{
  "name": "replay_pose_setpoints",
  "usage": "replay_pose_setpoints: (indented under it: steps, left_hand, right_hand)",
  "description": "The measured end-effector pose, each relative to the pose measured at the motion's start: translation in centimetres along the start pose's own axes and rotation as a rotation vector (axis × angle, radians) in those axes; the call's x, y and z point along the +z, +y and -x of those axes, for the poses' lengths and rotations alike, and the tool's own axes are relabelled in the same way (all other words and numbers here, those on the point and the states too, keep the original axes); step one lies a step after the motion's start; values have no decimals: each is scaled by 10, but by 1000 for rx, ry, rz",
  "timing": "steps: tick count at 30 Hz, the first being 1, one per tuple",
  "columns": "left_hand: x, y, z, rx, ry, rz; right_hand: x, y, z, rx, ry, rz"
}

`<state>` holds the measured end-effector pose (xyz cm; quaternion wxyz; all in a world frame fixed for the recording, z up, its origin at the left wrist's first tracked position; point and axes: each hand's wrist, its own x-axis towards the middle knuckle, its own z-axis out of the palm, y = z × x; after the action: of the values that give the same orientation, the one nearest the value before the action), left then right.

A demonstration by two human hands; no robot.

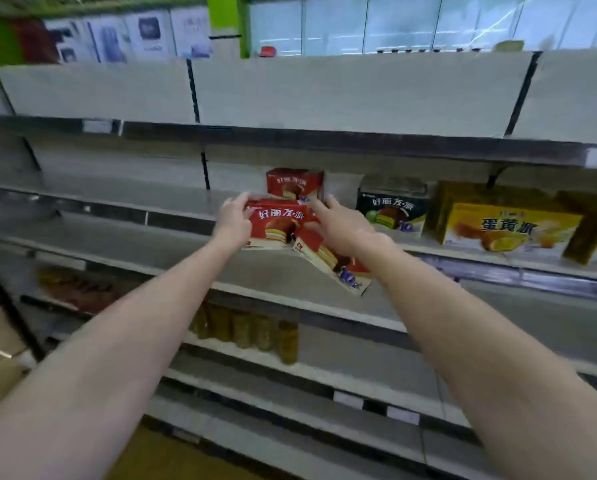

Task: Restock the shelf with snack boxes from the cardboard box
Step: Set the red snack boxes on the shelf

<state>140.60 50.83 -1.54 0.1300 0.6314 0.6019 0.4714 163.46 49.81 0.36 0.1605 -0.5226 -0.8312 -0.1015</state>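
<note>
From the head camera, both bare arms reach forward to the grey metal shelf [172, 261] at chest height, where the restocking is at the placing step. The left hand [233, 221] grips the left edge of an upright red rectangular cardboard snack box [276, 223], fingers curled round its side. The right hand [342, 226] lies with fingers fairly straight over the right part of that box and over a second red snack box [331, 263] lying tilted, near corner pointing right and towards the shelf's front edge; whether it grips either one I cannot tell. A third red snack box [295, 183] stands further back, just behind the held one. To the right sit a dark green snack box [392, 211] and a large yellow box [508, 225]. The cardboard box is not clearly in view. Next, I judge, the upright box wants pushing back flush beside its neighbour, and the tilted one needs standing up and squaring to the row without being knocked off the edge
</note>
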Motion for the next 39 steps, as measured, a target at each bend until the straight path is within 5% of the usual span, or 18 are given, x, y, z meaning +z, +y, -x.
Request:
replay_pose_setpoints:
  steps: [9,19,30,39]
  left_hand:
    - [4,-27,-94,-24,-2,139]
    - [8,-108,-171,59,-58,35]
    - [26,-155,-217,233,-206,150]
    - [36,-146,-242,306,-224,-43]
  right_hand:
    - [8,20,-103,-147,78,69]
    - [72,1,-183,-251,-36,142]
    - [81,-20,-196,151,11,194]
    - [63,14,-176,336,-201,203]
